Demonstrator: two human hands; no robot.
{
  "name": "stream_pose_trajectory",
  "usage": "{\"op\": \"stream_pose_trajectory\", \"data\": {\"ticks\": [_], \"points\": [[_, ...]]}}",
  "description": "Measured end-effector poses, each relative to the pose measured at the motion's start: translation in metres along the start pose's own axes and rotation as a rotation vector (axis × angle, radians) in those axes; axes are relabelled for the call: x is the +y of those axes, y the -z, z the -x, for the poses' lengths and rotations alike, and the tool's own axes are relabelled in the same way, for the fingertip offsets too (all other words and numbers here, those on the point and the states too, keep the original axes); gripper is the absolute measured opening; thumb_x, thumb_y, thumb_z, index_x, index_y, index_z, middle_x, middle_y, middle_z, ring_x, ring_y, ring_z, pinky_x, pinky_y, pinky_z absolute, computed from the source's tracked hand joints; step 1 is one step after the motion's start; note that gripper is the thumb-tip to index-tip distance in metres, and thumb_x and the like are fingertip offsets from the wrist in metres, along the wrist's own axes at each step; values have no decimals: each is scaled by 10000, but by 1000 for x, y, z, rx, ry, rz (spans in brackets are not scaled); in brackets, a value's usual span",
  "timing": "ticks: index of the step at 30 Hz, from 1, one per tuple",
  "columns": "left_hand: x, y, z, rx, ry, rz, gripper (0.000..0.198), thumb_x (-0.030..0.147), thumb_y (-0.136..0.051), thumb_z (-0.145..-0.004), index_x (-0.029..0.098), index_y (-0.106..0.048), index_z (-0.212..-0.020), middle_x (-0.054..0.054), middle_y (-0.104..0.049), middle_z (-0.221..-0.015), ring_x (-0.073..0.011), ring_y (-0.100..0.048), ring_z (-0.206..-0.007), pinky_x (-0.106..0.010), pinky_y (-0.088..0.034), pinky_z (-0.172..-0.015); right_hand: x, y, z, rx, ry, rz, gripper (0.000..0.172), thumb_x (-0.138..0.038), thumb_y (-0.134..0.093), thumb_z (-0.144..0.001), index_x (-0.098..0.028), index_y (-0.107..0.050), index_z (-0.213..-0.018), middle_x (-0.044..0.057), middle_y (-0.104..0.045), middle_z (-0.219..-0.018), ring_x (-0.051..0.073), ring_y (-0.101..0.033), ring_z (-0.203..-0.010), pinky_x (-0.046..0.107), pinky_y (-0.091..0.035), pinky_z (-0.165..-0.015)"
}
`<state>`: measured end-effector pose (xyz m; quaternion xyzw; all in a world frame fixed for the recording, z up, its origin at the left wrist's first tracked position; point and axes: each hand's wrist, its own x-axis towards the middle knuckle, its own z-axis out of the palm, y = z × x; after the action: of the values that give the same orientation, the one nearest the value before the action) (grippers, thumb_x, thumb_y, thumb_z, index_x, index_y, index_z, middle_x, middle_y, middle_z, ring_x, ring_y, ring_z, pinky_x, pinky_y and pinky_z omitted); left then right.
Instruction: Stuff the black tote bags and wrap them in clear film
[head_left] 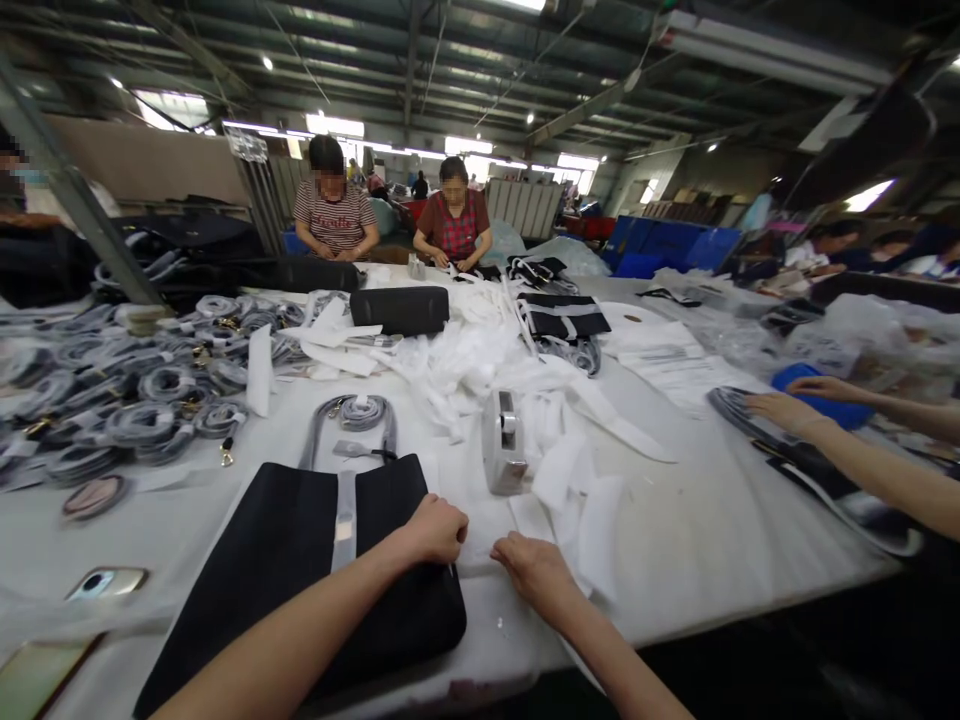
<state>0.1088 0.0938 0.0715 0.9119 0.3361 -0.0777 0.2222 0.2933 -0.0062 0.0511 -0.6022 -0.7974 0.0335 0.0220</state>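
Note:
A flat black bag [285, 560] with a grey stripe down its middle lies in front of me on the white table [697, 540]. My left hand [435, 528] is curled into a fist at the bag's right edge, pinching a white sheet [480, 535] beside it. My right hand [534, 566] rests on the same white sheet, fingers bent, gripping its edge. A grey tape dispenser [504, 443] stands just beyond my hands. A coiled grey strap [360, 412] lies behind the bag.
Heaps of coiled straps [142, 400] fill the left side, white paper strips [465, 360] the middle. Two phones [105, 583] lie at the near left. Two people sit working at the far end; another person's arms [847, 440] reach in from the right.

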Motion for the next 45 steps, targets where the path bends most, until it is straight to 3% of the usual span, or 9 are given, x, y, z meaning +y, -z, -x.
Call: {"op": "stream_pose_trajectory", "data": {"ticks": [3,7,12,17,22,29,35,45], "points": [[-1,-2,0,-8,18,9,332,230,-564,-694,230,-665,-1010,-48,-731,-881,-245,-654,-926,-416,-401,-943,8,5,3,-10,32,19,172,-254,-480,-942,-224,-636,-878,1,-643,-754,153,-616,-702,252,-323,-579],[-4,-4,-2,-53,24,29,200,261,-557,-716,216,-718,-827,-48,-738,-838,-227,-658,-901,-364,-413,-939,12,12,8,-27,56,29,178,-247,-471,-945,-241,-646,-913,-2,-655,-743,145,-614,-690,249,-308,-574],[-11,-5,-5,-97,32,70,244,289,-568,-712,199,-736,-864,-49,-740,-852,-194,-660,-841,-252,-473,-776,20,24,9,-58,67,37,203,-198,-469,-930,-261,-661,-941,-5,-676,-750,154,-619,-698,246,-299,-567],[-12,-3,-3,-134,39,77,290,226,-539,-683,182,-739,-888,-53,-739,-836,-187,-659,-791,-230,-486,-698,24,29,5,-89,77,42,265,-139,-454,-902,-276,-673,-961,-12,-693,-765,160,-627,-716,245,-310,-572],[-8,-3,-6,-154,64,45,261,256,-571,-653,186,-733,-845,-61,-733,-808,-210,-665,-797,-264,-504,-726,27,32,4,-120,100,42,288,-138,-436,-908,-288,-670,-985,-14,-712,-804,157,-638,-740,236,-345,-603],[0,-7,-8,-118,84,-12,215,197,-555,-642,201,-715,-786,-73,-726,-839,-246,-651,-934,-390,-418,-972,29,39,0,-141,145,78,254,-144,-450,-912,-269,-654,-995,4,-709,-793,159,-646,-730,236,-353,-594],[-3,-4,-5,-135,81,18,202,284,-536,-694,217,-710,-771,-49,-730,-793,-221,-661,-876,-319,-462,-883,38,44,7,-97,170,82,247,-120,-443,-890,-253,-641,-955,-1,-696,-750,146,-641,-684,226,-352,-571],[0,-4,-11,-157,82,33,147,200,-578,-625,198,-685,-726,-80,-721,-874,-280,-625,-972,-446,-390,-969,45,42,1,-35,227,108,228,-128,-443,-897,-247,-637,-896,-10,-673,-676,152,-633,-628,231,-322,-531]]}}
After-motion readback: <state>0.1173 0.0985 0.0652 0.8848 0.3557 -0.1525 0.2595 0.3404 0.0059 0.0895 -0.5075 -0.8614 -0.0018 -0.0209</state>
